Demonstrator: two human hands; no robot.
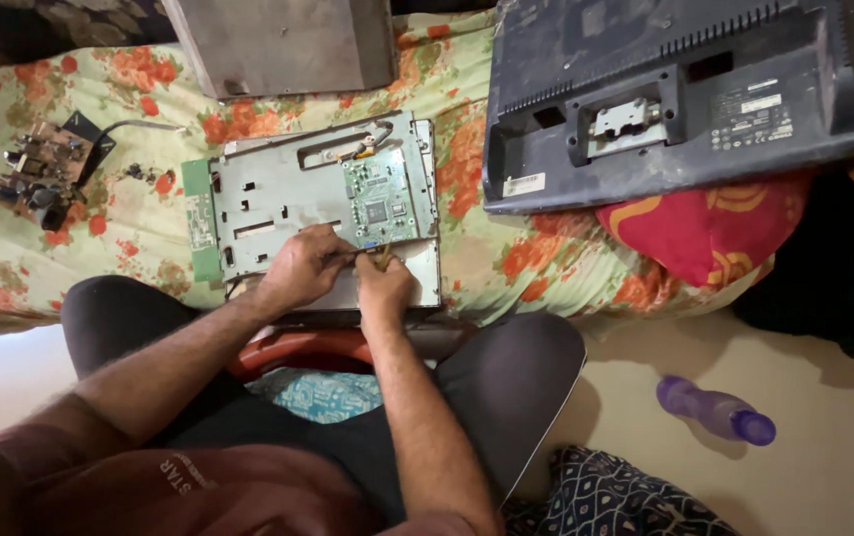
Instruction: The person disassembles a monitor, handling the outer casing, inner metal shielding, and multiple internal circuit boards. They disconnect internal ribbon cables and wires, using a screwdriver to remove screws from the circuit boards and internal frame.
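Bedsheet, floral, covers the work surface; beyond its near edge lies pale floor. Dark monitor cover rests face down at upper right, partly over a red cushion. A grey metal box sits at the top edge. My knees flank a red stool below the sheet. A purple bottle lies on the floor, well apart from the work. A brown circuit board lies at far left.

The metal chassis lies flat at centre, carrying a green board. My left hand and right hand meet over its near edge, just below the green board. Both sets of fingers are curled narrow around a thin tool; I cannot tell exactly what kind it is.
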